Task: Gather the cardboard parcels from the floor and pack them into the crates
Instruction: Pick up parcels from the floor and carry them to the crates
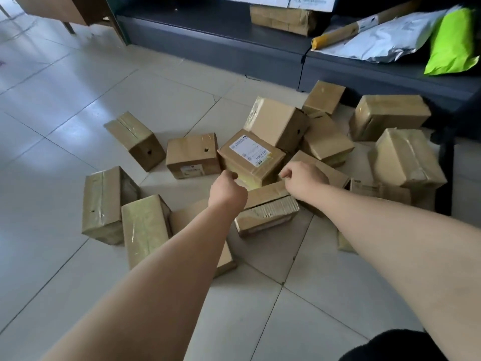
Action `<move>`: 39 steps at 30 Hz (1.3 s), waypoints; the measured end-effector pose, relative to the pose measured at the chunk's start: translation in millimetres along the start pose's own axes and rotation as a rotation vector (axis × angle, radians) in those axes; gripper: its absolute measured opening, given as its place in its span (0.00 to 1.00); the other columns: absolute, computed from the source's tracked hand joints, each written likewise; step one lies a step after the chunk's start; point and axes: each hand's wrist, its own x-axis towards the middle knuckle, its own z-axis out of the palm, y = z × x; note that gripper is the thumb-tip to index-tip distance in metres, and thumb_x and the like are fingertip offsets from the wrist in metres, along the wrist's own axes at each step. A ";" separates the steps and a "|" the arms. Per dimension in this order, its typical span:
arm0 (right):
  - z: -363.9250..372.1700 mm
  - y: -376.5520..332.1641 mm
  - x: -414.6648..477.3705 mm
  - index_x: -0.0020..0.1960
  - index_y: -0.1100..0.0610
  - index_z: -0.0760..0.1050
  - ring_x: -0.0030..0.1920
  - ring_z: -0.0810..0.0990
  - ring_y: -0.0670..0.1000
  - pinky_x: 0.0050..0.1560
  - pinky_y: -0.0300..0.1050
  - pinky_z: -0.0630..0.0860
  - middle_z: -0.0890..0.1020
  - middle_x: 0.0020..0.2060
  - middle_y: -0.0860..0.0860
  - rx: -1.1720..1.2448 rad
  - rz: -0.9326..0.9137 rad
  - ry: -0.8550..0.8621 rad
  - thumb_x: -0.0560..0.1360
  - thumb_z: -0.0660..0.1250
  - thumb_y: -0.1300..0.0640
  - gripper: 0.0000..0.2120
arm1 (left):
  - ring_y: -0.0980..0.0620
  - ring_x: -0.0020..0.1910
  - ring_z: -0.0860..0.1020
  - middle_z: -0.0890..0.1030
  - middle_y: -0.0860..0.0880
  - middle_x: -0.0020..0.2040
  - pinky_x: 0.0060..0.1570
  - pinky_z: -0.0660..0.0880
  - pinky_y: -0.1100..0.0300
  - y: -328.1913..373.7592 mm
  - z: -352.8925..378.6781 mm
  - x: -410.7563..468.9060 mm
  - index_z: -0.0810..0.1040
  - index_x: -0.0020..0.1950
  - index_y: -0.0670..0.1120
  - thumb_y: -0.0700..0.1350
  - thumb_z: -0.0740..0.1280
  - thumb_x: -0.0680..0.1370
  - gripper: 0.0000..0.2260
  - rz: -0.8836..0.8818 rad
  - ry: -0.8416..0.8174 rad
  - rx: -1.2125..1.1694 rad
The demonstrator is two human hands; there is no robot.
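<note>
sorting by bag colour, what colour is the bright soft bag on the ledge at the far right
Lime green, lying beside silver-grey bags; seen in the head view.

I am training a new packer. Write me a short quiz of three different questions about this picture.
1. True or false: the labelled parcel lies between the left hand and the right hand.
2. Which colour is the bright mailer bag on the dark shelf? A red, B green, C blue.
3. Fill in: the parcels lie on a ____ floor.

Key: 1 true; 2 B; 3 tiled.
</note>
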 end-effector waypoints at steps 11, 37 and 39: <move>57.6 32.5 5.2 0.72 0.54 0.64 0.68 0.70 0.57 0.65 0.51 0.69 0.70 0.70 0.55 0.092 0.171 -0.032 0.79 0.58 0.57 0.21 | 0.40 0.63 0.76 0.73 0.40 0.67 0.62 0.76 0.47 -48.5 55.3 10.4 0.52 0.79 0.44 0.38 0.61 0.79 0.30 -0.259 -0.085 -0.089; 72.7 68.2 -18.3 0.46 0.56 0.74 0.35 0.79 0.54 0.39 0.44 0.77 0.80 0.36 0.54 0.518 0.545 -0.582 0.80 0.53 0.55 0.13 | 0.48 0.41 0.77 0.73 0.48 0.49 0.38 0.80 0.56 -27.6 51.0 5.7 0.73 0.58 0.43 0.47 0.60 0.83 0.08 -0.296 -0.118 -0.729; 75.7 64.9 -20.6 0.59 0.58 0.73 0.51 0.79 0.58 0.55 0.53 0.75 0.80 0.51 0.58 0.484 0.502 -0.559 0.82 0.51 0.52 0.16 | 0.50 0.45 0.73 0.73 0.48 0.50 0.39 0.73 0.61 -35.3 54.2 5.3 0.74 0.62 0.44 0.40 0.61 0.83 0.09 -0.268 -0.101 -0.678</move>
